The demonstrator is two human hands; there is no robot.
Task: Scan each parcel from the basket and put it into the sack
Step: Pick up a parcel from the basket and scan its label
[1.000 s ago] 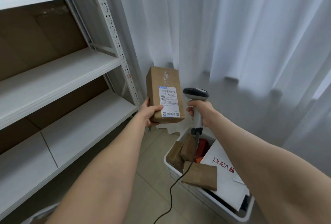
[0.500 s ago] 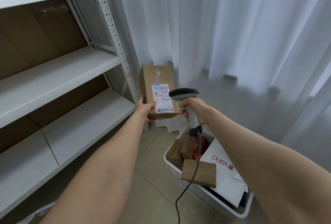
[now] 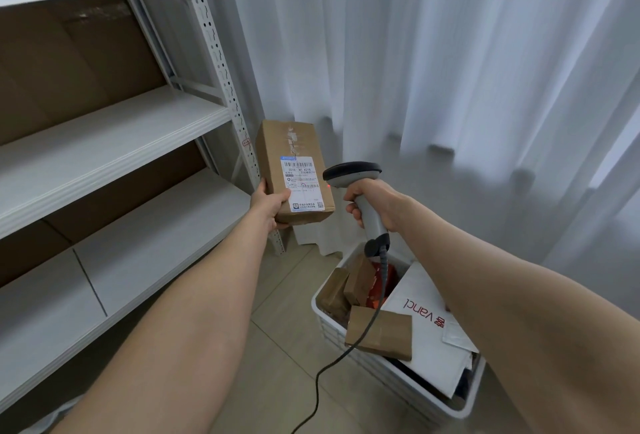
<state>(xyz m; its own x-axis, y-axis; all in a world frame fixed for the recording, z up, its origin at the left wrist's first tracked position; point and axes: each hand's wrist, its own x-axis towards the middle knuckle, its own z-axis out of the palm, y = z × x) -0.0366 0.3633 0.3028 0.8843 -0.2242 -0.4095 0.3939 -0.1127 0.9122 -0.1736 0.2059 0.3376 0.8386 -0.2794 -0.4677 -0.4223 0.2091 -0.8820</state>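
Gripping the lower left corner of a cardboard parcel point(image 3: 294, 173), the left hand point(image 3: 269, 205) stands it upright with its shipping label point(image 3: 302, 183) turned toward the handheld barcode scanner point(image 3: 360, 196), presumably so the barcodes face the reader. Closed around the scanner's handle, the right hand point(image 3: 375, 203) aims its head at the label from just beside it, above the white basket point(image 3: 398, 364) of remaining parcels; no sack can be identified.

White sheer curtains point(image 3: 433, 69) fill the view from 12 to 3 o'clock, daylight glowing softly through them and their hems pooling on the floor. A white metal shelving unit point(image 3: 114, 128) with brown backing stands from 9 to 11 o'clock. Beige floor tiles point(image 3: 277, 347) lie toward 6 o'clock.
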